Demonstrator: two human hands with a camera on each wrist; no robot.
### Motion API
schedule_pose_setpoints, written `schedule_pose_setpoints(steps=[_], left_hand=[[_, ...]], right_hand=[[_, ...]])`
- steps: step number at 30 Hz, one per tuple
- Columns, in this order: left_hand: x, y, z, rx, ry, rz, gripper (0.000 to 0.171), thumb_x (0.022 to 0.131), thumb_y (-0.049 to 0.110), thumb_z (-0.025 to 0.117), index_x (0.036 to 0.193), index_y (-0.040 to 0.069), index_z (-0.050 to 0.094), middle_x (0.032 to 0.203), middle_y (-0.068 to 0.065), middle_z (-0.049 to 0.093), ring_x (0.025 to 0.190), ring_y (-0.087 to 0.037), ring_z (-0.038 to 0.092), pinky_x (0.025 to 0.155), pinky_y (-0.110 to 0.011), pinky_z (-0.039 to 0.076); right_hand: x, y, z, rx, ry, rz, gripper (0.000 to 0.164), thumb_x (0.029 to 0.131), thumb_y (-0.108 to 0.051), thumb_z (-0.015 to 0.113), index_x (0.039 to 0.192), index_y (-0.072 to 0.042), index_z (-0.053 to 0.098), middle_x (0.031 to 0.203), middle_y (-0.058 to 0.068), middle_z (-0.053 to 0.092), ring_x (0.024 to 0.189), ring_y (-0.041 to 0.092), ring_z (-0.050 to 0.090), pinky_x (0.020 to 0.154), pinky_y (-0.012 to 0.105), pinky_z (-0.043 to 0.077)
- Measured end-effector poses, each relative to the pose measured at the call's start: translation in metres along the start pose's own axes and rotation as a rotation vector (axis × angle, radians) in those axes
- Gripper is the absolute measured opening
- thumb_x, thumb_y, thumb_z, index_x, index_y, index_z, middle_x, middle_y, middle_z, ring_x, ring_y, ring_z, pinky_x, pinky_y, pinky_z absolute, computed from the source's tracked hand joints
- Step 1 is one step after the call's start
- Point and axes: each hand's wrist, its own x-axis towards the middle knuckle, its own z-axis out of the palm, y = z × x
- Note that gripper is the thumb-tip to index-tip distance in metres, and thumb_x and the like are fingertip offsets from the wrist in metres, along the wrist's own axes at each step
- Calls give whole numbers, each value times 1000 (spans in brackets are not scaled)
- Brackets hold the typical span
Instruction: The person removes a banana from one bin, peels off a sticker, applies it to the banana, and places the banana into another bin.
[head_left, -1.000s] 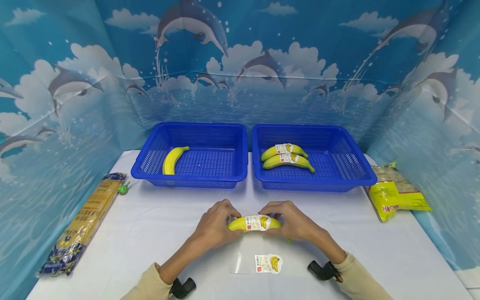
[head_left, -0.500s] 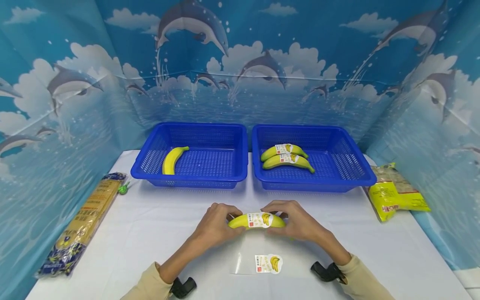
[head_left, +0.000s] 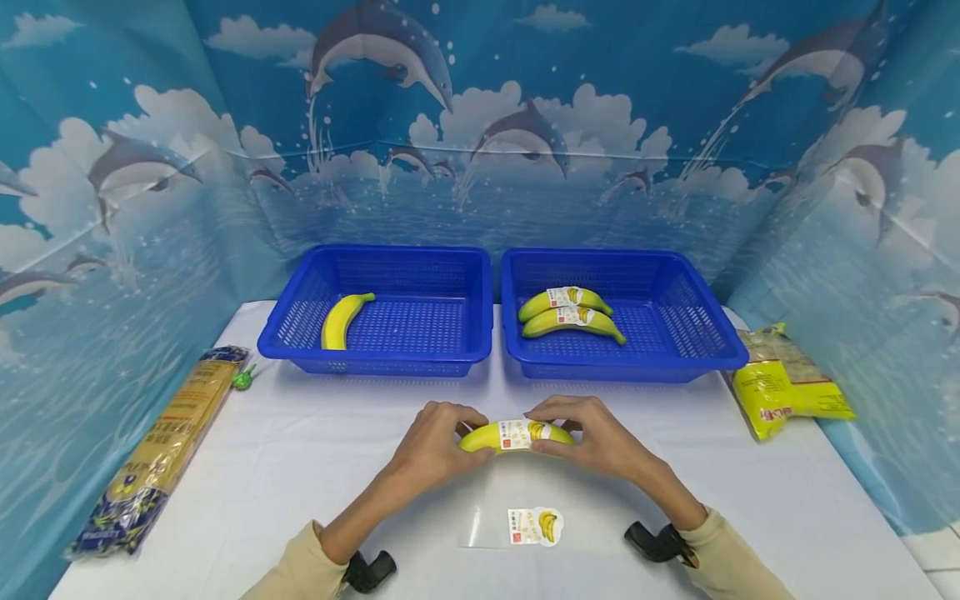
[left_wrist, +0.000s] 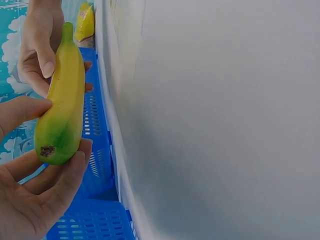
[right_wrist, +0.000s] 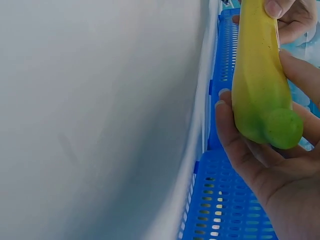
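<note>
A yellow banana (head_left: 482, 437) with a white banana-print sticker (head_left: 515, 434) across its middle lies sideways between the two hands. Its dark-tipped end is pinched by the left hand (head_left: 437, 444), thumb on one side and fingers on the other. Toward the stem end, the right hand (head_left: 597, 437) holds it, thumb along the near side by the sticker's right edge. From the left wrist, the banana (left_wrist: 69, 95) shows green at its tip. In the right wrist view the green stem (right_wrist: 283, 128) points at the camera. Below the hands lies a clear sheet (head_left: 483, 527) bearing one sticker (head_left: 536, 527).
Behind the hands stand two blue baskets. The left basket (head_left: 420, 357) holds one plain banana (head_left: 343, 321); the right basket (head_left: 637, 367) holds two stickered bananas (head_left: 573, 322). A long noodle-like packet (head_left: 161, 442), a small green item (head_left: 243, 378) and a yellow bag (head_left: 787, 387) lie at the sides.
Both hands have lifted the banana slightly and moved it away from the body. The right thumb has shifted left to the sticker's edge. The sheet stays in place.
</note>
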Motion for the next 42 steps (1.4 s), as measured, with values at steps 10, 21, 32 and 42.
schedule_pose_setpoints(steps=[10,21,32,42], left_hand=[[3,6,2,-7,-6,29,29,84,13,93,109,3,83,98,-4,81,84,-13,70,76,-29,58],[10,13,11,-25,50,-4,25,87,32,92,101,14,82,89,8,76,88,-13,67,81,-34,55],[11,17,11,-36,55,1,22,87,26,92,101,12,82,91,6,76,89,-15,65,80,-33,53],[13,17,6,-125,25,14,29,89,26,90,110,9,81,103,0,78,92,-17,70,80,-30,59]], right_hand=[[-3,3,1,-62,55,-65,34,89,-14,90,121,-6,81,115,1,79,98,11,72,73,28,65],[-10,1,-4,-58,130,-88,32,88,-9,90,119,-4,81,113,2,79,93,10,71,75,28,65],[-12,-2,-10,-63,116,-84,36,88,-9,90,122,-4,80,116,3,78,94,9,70,75,26,64],[-14,-4,-23,-41,59,-26,46,90,-11,89,133,-3,75,130,11,76,107,16,71,85,33,66]])
